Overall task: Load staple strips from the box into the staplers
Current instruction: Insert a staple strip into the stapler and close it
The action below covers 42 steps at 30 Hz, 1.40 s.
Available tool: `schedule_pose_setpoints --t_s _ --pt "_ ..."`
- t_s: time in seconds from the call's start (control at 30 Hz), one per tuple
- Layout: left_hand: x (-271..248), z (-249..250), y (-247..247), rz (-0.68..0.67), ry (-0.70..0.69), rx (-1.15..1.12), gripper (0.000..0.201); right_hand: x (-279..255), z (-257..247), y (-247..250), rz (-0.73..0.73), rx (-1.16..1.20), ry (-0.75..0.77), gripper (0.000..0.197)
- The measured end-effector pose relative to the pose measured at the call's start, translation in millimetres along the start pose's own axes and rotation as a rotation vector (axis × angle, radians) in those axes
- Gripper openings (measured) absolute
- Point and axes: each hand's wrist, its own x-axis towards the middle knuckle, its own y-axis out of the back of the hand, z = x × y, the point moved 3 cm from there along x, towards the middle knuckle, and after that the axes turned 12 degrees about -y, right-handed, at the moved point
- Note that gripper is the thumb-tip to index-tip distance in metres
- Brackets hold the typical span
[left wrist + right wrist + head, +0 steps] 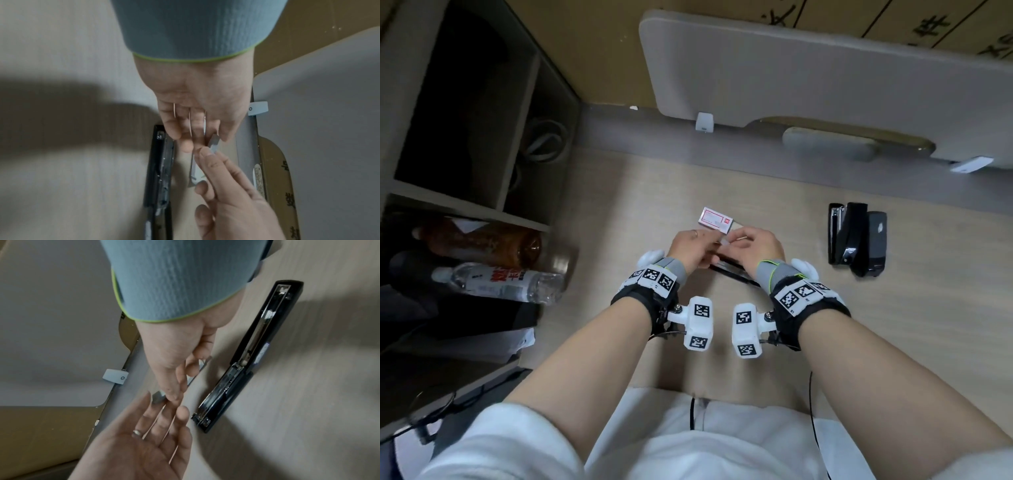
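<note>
Hands [726, 248] above opened stapler [244, 363], box [715, 221] beyond

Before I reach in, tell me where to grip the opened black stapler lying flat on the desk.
Pinch the opened black stapler across its narrow width near the hinge, coming from above: it lies unfolded flat, metal channel up, long sides exposed.
</note>
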Motion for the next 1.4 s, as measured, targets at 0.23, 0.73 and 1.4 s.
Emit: schedule_pose_setpoints --t_s 0.23,0.73,1.4 --pt "-19.6 -29.4 15.7 -0.002 -0.114 0.026 0.007 -23.9 17.4 -6.4 -0.052 0.049 0.018 0.017" --pt "-42.2 -56.6 25.3 -0.023 0.031 -0.081 0.024 -46.2 40.0 -24.6 -0.085 0.113 0.035 0.015" --pt "-42.8 -50.0 30.3 -0.065 0.122 -0.287 0.028 -41.0 24.8 -23.5 0.047 0.069 0.176 0.03"
